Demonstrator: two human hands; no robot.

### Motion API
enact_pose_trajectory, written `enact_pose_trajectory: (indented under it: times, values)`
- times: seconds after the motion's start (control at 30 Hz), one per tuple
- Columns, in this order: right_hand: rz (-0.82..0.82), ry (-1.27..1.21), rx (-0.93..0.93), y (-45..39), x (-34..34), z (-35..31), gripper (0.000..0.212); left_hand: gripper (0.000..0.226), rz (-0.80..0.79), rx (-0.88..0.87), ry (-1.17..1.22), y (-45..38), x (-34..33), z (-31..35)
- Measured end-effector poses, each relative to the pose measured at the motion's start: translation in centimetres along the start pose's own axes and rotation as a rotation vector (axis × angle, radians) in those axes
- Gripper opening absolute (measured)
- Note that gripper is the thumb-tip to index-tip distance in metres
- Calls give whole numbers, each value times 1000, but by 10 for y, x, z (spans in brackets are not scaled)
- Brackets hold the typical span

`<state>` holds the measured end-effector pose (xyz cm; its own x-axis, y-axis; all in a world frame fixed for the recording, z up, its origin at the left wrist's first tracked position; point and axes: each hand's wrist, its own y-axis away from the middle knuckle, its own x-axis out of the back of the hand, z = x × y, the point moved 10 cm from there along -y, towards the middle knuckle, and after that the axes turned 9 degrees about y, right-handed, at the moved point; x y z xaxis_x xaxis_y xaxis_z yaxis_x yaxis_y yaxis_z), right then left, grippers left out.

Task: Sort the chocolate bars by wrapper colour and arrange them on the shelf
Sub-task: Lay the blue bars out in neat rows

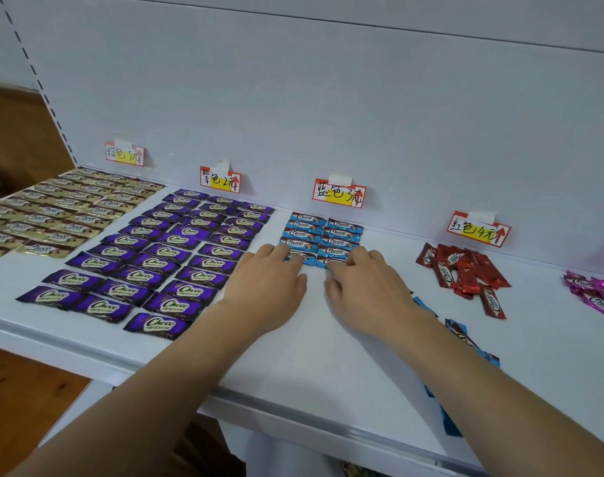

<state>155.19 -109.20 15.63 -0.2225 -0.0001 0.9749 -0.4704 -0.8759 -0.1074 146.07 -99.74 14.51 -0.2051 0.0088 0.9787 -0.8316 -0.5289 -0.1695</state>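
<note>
White shelf (293, 342) carries sorted bars. Blue bars (323, 235) lie in two neat columns below the blue price tag (339, 195); purple bars (162, 263) left of it, red bars (462, 270) heaped right. Left hand (271, 287) and right hand (366, 290), fingers straight and flat, press the nearest blue bars.

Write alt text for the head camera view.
Both hands, left hand and right hand, rest flat on the nearest blue bars, two tidy columns on a white shelf. Purple rows lie left, a red pile right.
</note>
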Motion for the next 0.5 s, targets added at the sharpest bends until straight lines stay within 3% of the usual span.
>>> enact_pose_trajectory:
  times: [0.5]
  values:
    - [-3, 74, -13, 3, -3, -6, 47, 50, -19, 19, 10, -3, -1, -1]
